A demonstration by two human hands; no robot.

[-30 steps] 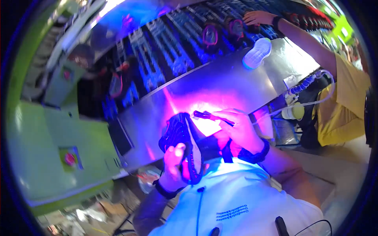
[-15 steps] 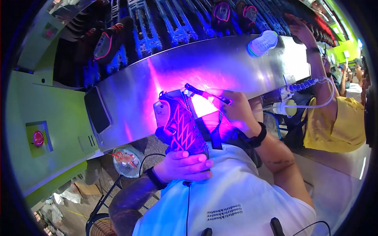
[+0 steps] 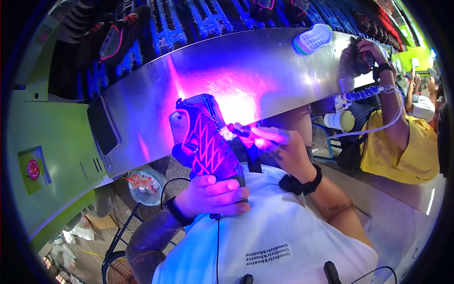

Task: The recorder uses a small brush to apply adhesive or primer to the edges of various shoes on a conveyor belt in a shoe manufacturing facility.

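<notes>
A dark shoe (image 3: 203, 146) with glowing pink zigzag lines stands tilted over the near edge of the metal bench, under violet light. My left hand (image 3: 213, 195) is wrapped round its lower end. In my right hand (image 3: 286, 149), between thumb and fingers, is a slim dark stick-like tool (image 3: 240, 129). Its tip is at the shoe's right edge, about halfway along; whether it touches is lost in the glare. The tool's exact kind is not clear.
A pale shoe sole (image 3: 314, 39) lies on the metal bench (image 3: 269, 52). Beyond run blue racks (image 3: 208, 16) carrying dark shoes (image 3: 118, 38). At right, a co-worker in yellow (image 3: 399, 149) holds a dark shoe (image 3: 357, 57). A clear tub (image 3: 146, 187) sits below left, near a red button (image 3: 32, 169).
The tool in my right hand has moved down from the shoe's top end along its right edge. The shoe has shifted slightly left and up. The co-worker's hand now has a dark shoe over the bench.
</notes>
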